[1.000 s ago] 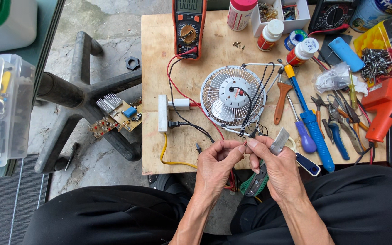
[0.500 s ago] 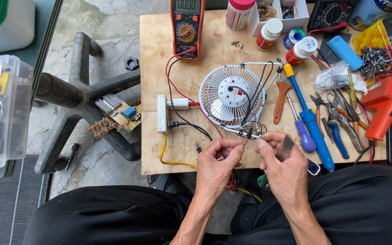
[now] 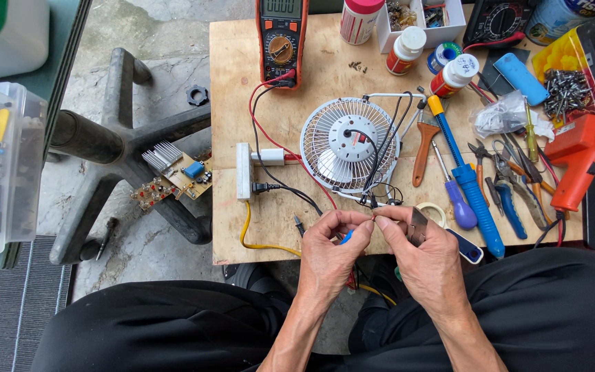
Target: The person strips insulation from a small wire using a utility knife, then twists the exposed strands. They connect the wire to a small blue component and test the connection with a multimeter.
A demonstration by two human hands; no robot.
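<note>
My left hand (image 3: 335, 251) and my right hand (image 3: 427, 258) meet at the near edge of a small wooden board (image 3: 235, 83). Their thumbs and forefingers pinch the ends of thin black wires (image 3: 379, 200) that run from a small white fan (image 3: 349, 145) lying face down on the board. The remaining fingers of my right hand also hold a grey metal tool (image 3: 418, 226). A small blue piece (image 3: 347, 236) shows under my left thumb.
An orange multimeter (image 3: 282, 41) lies at the board's far edge, with red and black leads running to a white socket block (image 3: 244, 171). Screwdrivers (image 3: 473, 186), pliers (image 3: 511, 207) and an orange glue gun (image 3: 580, 155) are at the right. A circuit board (image 3: 173, 178) rests on a chair base at the left.
My hands have drawn closer together on the wire ends. The green-handled tool seen below my right hand has dropped out of sight, and only its grey metal end shows.
</note>
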